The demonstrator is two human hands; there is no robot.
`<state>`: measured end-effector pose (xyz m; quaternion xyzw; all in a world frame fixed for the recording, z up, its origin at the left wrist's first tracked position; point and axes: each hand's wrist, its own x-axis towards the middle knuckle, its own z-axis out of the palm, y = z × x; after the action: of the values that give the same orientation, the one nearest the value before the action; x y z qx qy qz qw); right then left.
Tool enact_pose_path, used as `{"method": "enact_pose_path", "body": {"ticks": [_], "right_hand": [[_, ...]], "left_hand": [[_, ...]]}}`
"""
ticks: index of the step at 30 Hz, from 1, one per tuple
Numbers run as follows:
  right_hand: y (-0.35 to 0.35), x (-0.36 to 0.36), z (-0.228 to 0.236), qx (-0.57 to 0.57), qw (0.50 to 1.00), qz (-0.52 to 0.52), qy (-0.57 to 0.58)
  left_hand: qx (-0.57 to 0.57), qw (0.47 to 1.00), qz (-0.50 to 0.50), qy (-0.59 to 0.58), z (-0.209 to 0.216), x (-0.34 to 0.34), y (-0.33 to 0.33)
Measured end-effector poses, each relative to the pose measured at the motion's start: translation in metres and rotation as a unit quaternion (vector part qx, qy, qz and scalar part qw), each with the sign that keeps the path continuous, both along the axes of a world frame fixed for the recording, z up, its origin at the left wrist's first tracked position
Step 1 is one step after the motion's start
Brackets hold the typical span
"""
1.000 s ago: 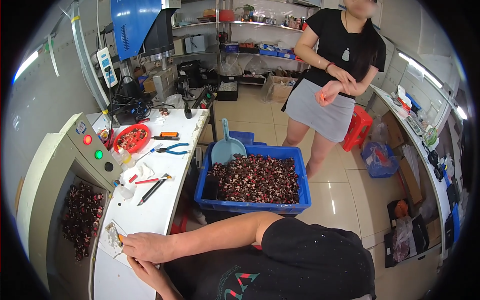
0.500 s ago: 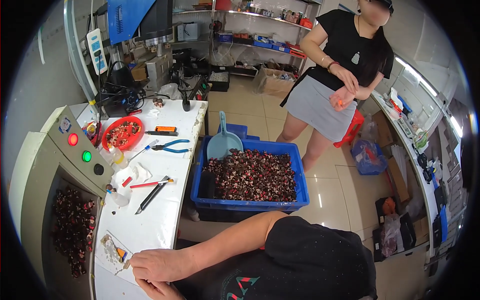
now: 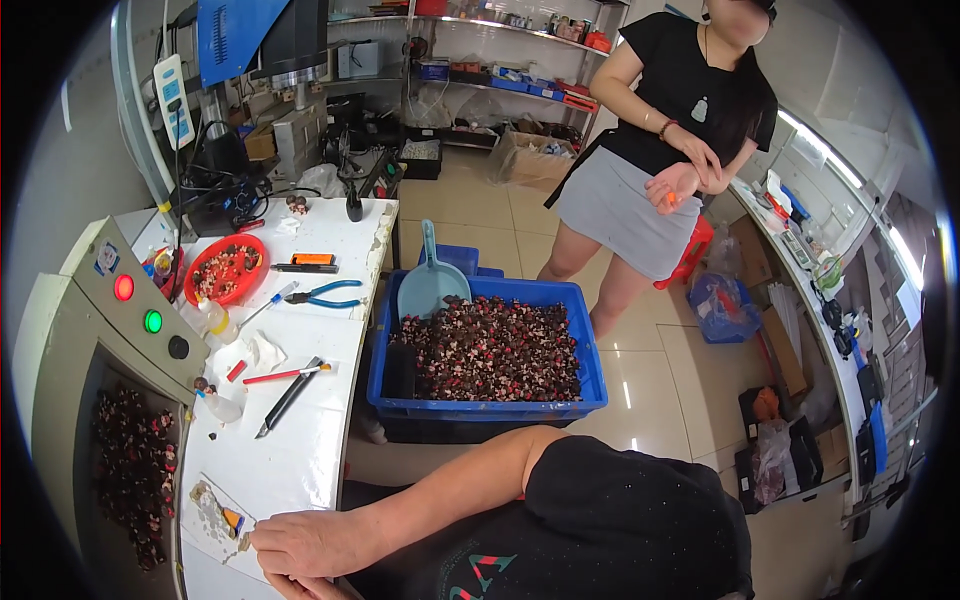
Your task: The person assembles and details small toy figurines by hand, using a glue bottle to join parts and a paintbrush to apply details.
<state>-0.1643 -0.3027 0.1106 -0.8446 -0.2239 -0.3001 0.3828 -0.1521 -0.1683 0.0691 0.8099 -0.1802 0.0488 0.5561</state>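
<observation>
My right hand (image 3: 312, 543) is closed, its fingers curled down at the white table's near edge. Under it, my left hand (image 3: 300, 588) shows only in part at the lower rim, with its visible fingers bent in against the right hand. Whatever the two hands pinch is hidden. Just past the knuckles lies a worn, peeled patch with a small orange-and-blue scrap (image 3: 233, 521) on it. To the left, a machine's opening holds a heap of small dark, pink and red pieces (image 3: 135, 480).
On the white table (image 3: 300, 420) lie a black utility knife (image 3: 288, 400), a red-handled brush (image 3: 285, 374), blue-handled pliers (image 3: 325, 293), squeeze bottles (image 3: 220, 405) and a red plate (image 3: 262, 270). A blue tub (image 3: 490, 410) of small pieces holds a dustpan (image 3: 430, 285). Another person (image 3: 690, 110) stands behind it.
The whole view has shifted a little, so the table and tub sit slightly further left. My hands stay together at the table edge.
</observation>
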Motion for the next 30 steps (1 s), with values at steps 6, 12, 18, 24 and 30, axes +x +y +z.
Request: {"method": "enact_pose_path", "body": {"ticks": [6, 12, 18, 24, 30], "right_hand": [[0.011, 0.008, -0.007, -0.030, 0.999, -0.017, 0.003], [0.020, 0.012, -0.009, -0.024, 0.999, -0.024, -0.004], [0.022, 0.016, -0.011, -0.032, 0.999, -0.014, 0.019], [0.020, 0.015, -0.013, -0.027, 0.999, -0.008, 0.030], [0.022, 0.016, -0.016, -0.038, 0.999, -0.012, 0.018]], "left_hand": [[-0.028, 0.999, -0.011, -0.011, -0.002, 0.005, 0.007], [-0.050, 0.998, -0.027, 0.012, -0.005, 0.009, 0.015], [-0.069, 0.997, -0.031, 0.011, -0.007, 0.012, 0.014], [-0.047, 0.998, -0.029, 0.018, -0.010, 0.014, 0.015], [-0.054, 0.998, -0.025, 0.008, -0.016, 0.016, 0.017]]}}
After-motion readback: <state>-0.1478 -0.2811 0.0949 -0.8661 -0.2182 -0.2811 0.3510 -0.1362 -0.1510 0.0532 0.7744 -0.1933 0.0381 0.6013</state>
